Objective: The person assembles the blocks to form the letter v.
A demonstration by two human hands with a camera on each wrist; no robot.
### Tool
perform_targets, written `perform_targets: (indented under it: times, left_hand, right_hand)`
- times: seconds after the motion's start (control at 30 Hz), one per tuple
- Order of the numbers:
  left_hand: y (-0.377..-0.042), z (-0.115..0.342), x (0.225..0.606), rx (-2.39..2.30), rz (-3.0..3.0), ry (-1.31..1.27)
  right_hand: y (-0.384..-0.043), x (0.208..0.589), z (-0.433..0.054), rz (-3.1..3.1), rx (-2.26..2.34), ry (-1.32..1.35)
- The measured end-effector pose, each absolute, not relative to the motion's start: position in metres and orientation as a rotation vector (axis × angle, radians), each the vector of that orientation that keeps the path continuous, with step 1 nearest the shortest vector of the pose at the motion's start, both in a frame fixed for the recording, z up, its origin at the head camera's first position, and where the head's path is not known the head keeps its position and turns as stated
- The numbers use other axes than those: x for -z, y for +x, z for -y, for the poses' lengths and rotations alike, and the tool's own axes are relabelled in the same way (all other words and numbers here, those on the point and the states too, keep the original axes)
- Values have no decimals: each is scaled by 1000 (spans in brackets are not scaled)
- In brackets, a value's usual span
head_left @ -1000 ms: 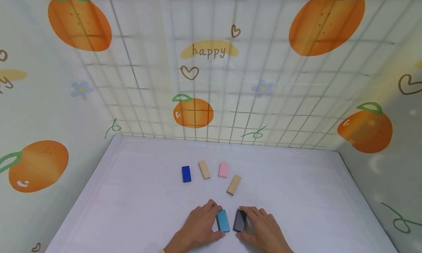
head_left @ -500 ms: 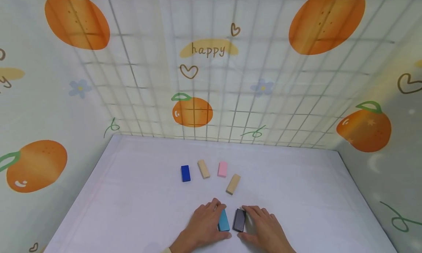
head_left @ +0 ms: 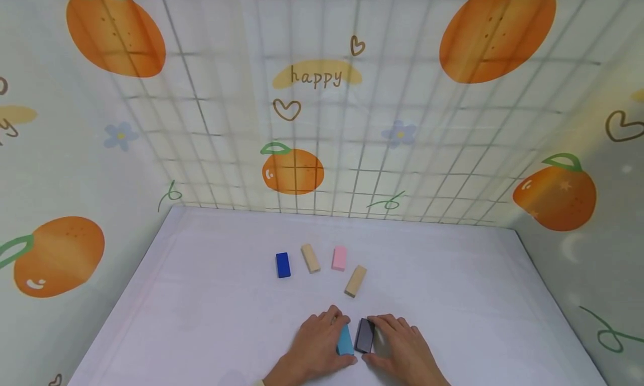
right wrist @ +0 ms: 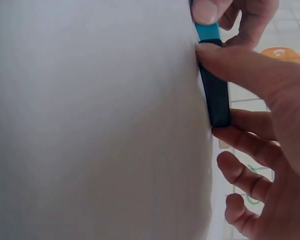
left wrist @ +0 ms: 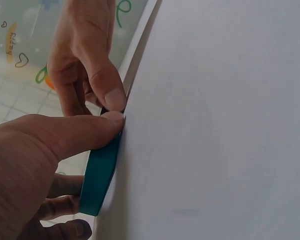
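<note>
The brown handwritten word "happy" (head_left: 316, 76) reads clearly across a yellow patch (head_left: 355, 73) on the printed back cloth (head_left: 226, 168), beyond the far edge of the bench (head_left: 453, 296). Two brown heart outlines (head_left: 287, 110) flank it, above right and below left. On the side cloth (head_left: 50, 174) past the bench's left edge, a cut-off word fragment (head_left: 9, 128) ends in "y". The left wrist view shows "happy" turned sideways on cloth.

On my feed I see a blue block (head_left: 283, 265), a pink block (head_left: 339, 258) and two wooden blocks (head_left: 355, 281) on the white table (head_left: 201, 308) before a fruit-printed backdrop (head_left: 226, 168).
</note>
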State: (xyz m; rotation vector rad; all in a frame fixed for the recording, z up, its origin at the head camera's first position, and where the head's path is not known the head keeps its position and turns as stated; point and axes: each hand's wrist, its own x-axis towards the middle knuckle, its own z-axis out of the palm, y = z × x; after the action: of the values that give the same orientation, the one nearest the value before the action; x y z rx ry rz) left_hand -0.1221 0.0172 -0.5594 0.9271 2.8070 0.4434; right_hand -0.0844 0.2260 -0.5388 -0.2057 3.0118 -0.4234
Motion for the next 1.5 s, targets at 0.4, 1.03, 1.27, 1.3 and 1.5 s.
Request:
perform_targets:
  times: [0.4,1.03,1.27,1.3,1.5]
  left_hand:
    - [-121,-21,562,-433,-2825,936]
    - [-122,-23,557,-451,-2795,900]
    - [-123,-23,556,-471,-2802,908]
    - [-123,-23,556,-470,-2803,909]
    - [-122,-23,558,-483,-2814,926]
  right_hand:
    - [-85,538,-224,-2988,416,-186]
    - [-90,538,-225,-2943,442,-169]
    - [-89,537,-225,-2945,441,-174]
    - [-89,537,-225,-2949,439,-177]
    - [-87,538,-225,-2970,430,-189]
